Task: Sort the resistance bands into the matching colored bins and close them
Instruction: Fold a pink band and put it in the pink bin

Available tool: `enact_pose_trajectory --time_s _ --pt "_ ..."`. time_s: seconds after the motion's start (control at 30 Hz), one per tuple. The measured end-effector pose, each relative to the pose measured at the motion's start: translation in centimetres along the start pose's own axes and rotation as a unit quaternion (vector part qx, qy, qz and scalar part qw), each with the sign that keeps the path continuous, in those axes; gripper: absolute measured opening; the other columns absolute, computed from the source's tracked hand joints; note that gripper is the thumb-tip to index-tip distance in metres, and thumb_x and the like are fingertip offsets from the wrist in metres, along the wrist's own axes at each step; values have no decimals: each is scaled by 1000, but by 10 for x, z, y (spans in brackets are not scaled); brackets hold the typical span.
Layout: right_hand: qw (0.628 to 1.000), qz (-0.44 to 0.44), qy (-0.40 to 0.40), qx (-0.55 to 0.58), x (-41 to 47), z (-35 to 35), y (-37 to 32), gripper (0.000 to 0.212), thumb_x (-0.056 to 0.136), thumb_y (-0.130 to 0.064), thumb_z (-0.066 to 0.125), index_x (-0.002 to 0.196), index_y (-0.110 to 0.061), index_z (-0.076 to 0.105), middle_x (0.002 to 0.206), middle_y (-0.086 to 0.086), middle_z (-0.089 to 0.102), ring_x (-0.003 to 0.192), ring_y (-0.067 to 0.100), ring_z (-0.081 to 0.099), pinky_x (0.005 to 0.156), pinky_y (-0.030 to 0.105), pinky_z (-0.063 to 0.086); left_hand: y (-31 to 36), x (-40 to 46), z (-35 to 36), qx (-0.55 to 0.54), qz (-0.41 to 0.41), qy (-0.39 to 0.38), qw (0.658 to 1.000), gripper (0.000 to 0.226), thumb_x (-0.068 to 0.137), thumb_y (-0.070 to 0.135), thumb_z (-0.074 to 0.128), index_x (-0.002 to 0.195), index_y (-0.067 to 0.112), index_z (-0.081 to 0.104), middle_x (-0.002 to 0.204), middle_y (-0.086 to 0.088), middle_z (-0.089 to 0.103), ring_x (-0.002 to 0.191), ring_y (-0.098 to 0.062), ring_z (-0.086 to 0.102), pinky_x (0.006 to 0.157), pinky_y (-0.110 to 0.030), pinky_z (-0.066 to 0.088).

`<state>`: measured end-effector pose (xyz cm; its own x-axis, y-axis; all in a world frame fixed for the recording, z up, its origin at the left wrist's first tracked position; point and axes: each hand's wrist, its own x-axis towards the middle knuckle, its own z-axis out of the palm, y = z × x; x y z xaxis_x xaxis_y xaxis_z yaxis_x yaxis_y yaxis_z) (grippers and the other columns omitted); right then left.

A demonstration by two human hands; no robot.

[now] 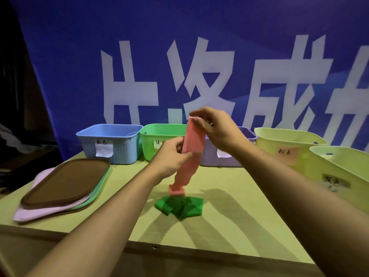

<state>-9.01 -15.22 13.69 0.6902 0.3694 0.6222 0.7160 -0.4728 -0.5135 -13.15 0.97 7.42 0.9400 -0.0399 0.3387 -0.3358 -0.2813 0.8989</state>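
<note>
A pink resistance band (192, 142) hangs stretched above the table. My right hand (215, 128) pinches its top end. My left hand (172, 156) grips it lower down, and its folded bottom end dangles just above a crumpled green band (179, 206) lying on the table. Behind stand a blue bin (108, 142), a green bin (155, 136), a purple bin (229, 158) partly hidden by my right hand, and two yellow-green bins (285, 142) (343, 166) with paper labels. All the bins are open.
A stack of lids (63, 182), brown on top of pink and green ones, lies at the table's left. The table's front edge (179, 250) runs close below my forearms. A blue banner with large white characters hangs behind the bins.
</note>
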Motion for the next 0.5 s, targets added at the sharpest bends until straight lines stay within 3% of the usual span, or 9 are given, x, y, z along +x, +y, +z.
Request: enact_pose_trajectory --time_s 0.1,0.2,0.33,0.5 --pt "998 2 57 33 2 -17 1 23 97 -31 69 113 -15 74 106 -1 74 94 12 68 84 24 57 6 -1 10 -46 -6 -27 999 30 85 13 81 113 15 70 101 -7 79 93 -22 76 85 -39 61" --pt "994 2 90 67 -3 -34 5 7 96 -29 70 97 -23 72 91 -4 72 81 8 68 69 22 58 11 -9 22 -89 -14 -73 993 33 83 9 81 113 3 69 97 -14 79 84 -27 77 79 -40 63" --pt "990 8 109 89 -11 -47 16 12 100 -29 65 101 -19 71 91 -2 69 80 12 66 64 23 57 16 -16 39 -166 -39 -108 979 36 81 9 80 113 -3 65 99 -19 76 79 -27 75 65 -34 60" --pt "985 45 103 128 -23 -41 35 14 100 -26 64 104 -14 69 90 -2 70 72 2 63 62 27 56 5 -16 61 -196 -70 -134 969 18 87 2 75 102 0 67 98 -19 75 83 -29 74 76 -39 64"
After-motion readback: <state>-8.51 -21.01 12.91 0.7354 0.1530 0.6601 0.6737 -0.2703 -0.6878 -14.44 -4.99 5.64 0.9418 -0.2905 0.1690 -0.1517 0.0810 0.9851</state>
